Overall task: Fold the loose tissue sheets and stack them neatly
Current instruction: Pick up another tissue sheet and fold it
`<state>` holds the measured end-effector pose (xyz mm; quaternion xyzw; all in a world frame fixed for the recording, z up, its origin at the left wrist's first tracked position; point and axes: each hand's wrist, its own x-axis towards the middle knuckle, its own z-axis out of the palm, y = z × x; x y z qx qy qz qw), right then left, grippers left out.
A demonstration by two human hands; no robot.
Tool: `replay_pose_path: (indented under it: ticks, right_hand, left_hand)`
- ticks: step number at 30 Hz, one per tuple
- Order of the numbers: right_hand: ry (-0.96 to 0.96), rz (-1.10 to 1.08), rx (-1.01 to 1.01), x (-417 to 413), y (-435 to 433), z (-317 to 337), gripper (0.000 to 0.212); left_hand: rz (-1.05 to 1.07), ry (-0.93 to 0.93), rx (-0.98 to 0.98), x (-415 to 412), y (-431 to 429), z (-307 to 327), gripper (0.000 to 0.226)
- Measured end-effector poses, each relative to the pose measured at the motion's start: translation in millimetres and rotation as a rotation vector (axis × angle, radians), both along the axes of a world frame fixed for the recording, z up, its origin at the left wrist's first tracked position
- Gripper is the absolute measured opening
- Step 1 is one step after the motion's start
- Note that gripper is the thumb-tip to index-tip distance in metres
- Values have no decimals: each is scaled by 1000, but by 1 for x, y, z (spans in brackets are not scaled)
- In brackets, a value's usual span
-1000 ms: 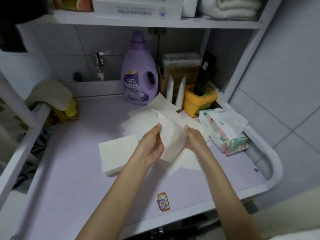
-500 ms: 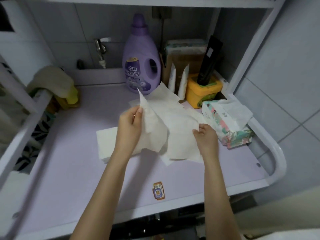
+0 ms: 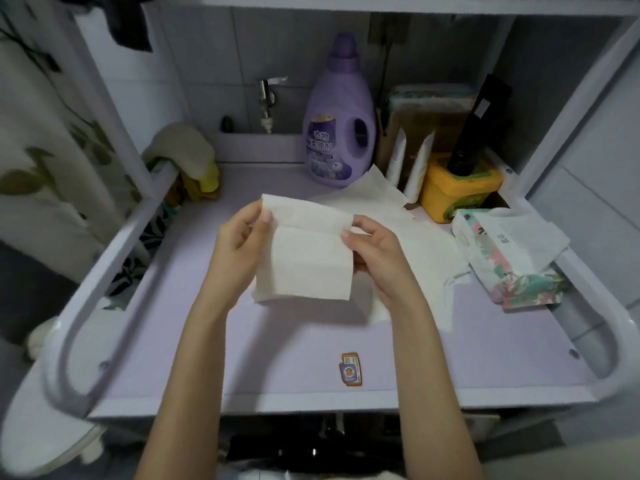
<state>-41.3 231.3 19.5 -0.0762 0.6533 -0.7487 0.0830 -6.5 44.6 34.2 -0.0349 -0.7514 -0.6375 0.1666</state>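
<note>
I hold one white tissue sheet (image 3: 308,258) up over the lilac surface (image 3: 277,341), its top edge doubled over. My left hand (image 3: 239,247) pinches its upper left corner between thumb and fingers. My right hand (image 3: 374,251) pinches the upper right edge. Several loose tissue sheets (image 3: 415,244) lie spread on the surface behind and right of my hands. The stack of folded tissues seen earlier is hidden behind the held sheet and my left hand.
A soft tissue pack (image 3: 509,258) lies at the right. Behind stand a purple detergent bottle (image 3: 339,133), a yellow tub (image 3: 457,185) and two white tubes (image 3: 408,164). A cloth (image 3: 183,154) hangs on the left rail. A small sticker (image 3: 350,368) sits near the front edge.
My left hand lifted one sheet off the pile, and my right hand left the pile to take its other edge. The sheet now hangs flat between both hands.
</note>
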Motion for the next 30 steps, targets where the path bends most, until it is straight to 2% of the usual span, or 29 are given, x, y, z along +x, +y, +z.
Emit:
replay_pose_path:
  ticks: [3, 6, 11, 14, 19, 21, 23, 24, 26, 28, 30]
  right_hand:
    - [107, -46, -37, -1, -3, -1, 23]
    - [216, -49, 30, -1, -3, -6, 34]
    - [301, 0, 100, -6, -5, -10, 50]
    - [308, 39, 67, -10, -10, -11, 46]
    - [209, 199, -97, -17, -10, -11, 41]
    - [251, 287, -123, -18, -8, -12, 48]
    - [338, 309, -61, -21, -8, -14, 52]
    - [369, 296, -13, -23, -8, -15, 48]
    - [357, 250, 27, -25, -10, -16, 40]
    - [305, 200, 8, -25, -12, -16, 45]
    - [255, 184, -33, -25, -15, -16, 32]
  left_hand:
    - [-147, -66, -65, 9, -18, -4, 27]
    - [-110, -101, -101, 14, -26, -8, 29]
    - [-69, -90, -14, 20, -29, -8, 47]
    - [-74, -63, 45, 21, -28, -5, 43]
    - [-91, -30, 21, 18, -29, -3, 68]
    - [-114, -27, 11, 18, -29, -2, 69]
    - [-99, -29, 16, 16, -31, -3, 73]
    - [-87, -19, 24, 14, -33, -4, 73]
    - [-86, 18, 22, 12, -37, -6, 63]
    - [-108, 35, 6, 10, -40, -7, 49]
    - [-109, 26, 7, 8, -41, -7, 45]
